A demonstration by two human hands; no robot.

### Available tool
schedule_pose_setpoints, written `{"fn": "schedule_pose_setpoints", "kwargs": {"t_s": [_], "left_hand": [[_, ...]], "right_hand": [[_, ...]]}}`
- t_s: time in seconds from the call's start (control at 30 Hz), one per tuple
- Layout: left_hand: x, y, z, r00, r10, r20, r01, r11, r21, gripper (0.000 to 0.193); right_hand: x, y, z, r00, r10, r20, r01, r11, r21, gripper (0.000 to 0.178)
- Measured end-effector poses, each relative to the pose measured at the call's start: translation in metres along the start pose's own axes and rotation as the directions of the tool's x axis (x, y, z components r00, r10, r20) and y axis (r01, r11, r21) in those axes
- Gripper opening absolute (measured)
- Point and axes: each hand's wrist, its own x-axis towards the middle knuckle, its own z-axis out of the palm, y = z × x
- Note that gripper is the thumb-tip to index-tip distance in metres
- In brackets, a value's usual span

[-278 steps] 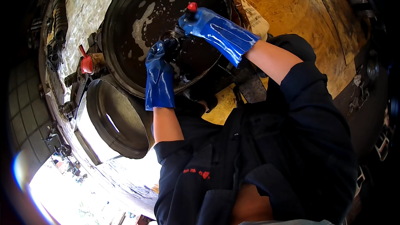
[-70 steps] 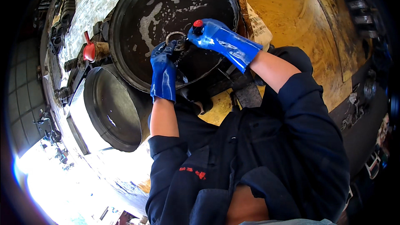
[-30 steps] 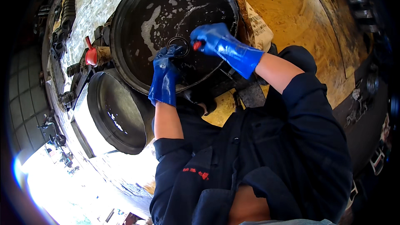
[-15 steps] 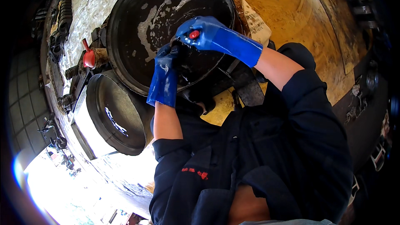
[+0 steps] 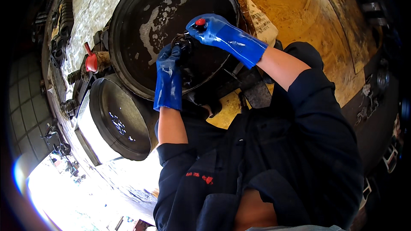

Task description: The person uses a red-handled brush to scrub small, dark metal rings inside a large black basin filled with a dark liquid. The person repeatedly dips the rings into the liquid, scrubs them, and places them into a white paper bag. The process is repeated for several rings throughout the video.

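Note:
Over a large round black basin [image 5: 122, 70] holding dark liquid with patches of foam, both my hands work in wet blue rubber gloves. My left hand [image 5: 168, 66] is closed around a dark, round-edged metal part [image 5: 183, 45], most of it hidden by shadow and the gloves. Just above and to its right, my right hand [image 5: 209, 29] is wrapped round a tool with a red handle end [image 5: 200, 22]. The tool's working end is out of sight, towards the metal part.
A smaller round metal pan [image 5: 100, 115] with a little liquid stands tilted at the basin's left. Beside it are a red-handled fitting [image 5: 91, 62] and several dark coil-shaped parts [image 5: 66, 13]. Yellowish boards [image 5: 295, 21] lie to the right, next to a stained paper sack [image 5: 263, 23].
My right hand has risen slightly and shifted right, opening a small gap from my left hand, so more of the dark part shows. My left hand has turned slightly.

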Motion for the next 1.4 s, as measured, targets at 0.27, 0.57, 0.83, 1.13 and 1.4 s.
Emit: {"fn": "schedule_pose_setpoints", "kwargs": {"t_s": [0.27,0.57,0.83,1.13,1.4], "left_hand": [[0.001,0.012,0.014,0.977,0.212,-0.034,-0.194,0.938,0.286,0.031],[0.011,0.008,0.012,0.971,0.161,-0.178,-0.191,0.967,-0.168,0.028],[0.008,0.005,0.005,0.986,0.079,0.146,-0.046,0.975,-0.218,0.035],[-0.001,0.01,0.031,0.917,0.051,0.396,-0.399,0.04,0.916,0.04],[0.004,-0.005,-0.01,0.996,-0.012,0.084,0.003,0.994,0.105,0.023]], "right_hand": [[0.004,0.034,0.011,0.842,0.497,0.208,-0.539,0.792,0.286,0.039],[-0.003,0.021,-0.005,0.875,0.385,0.293,-0.476,0.792,0.383,0.041],[0.002,-0.002,-0.011,0.872,0.287,0.397,-0.355,0.928,0.11,0.04],[0.007,-0.035,-0.009,0.751,0.281,0.598,0.334,0.619,-0.711,0.031],[-0.003,0.021,-0.006,0.988,0.145,-0.055,-0.154,0.962,-0.226,0.025]]}}
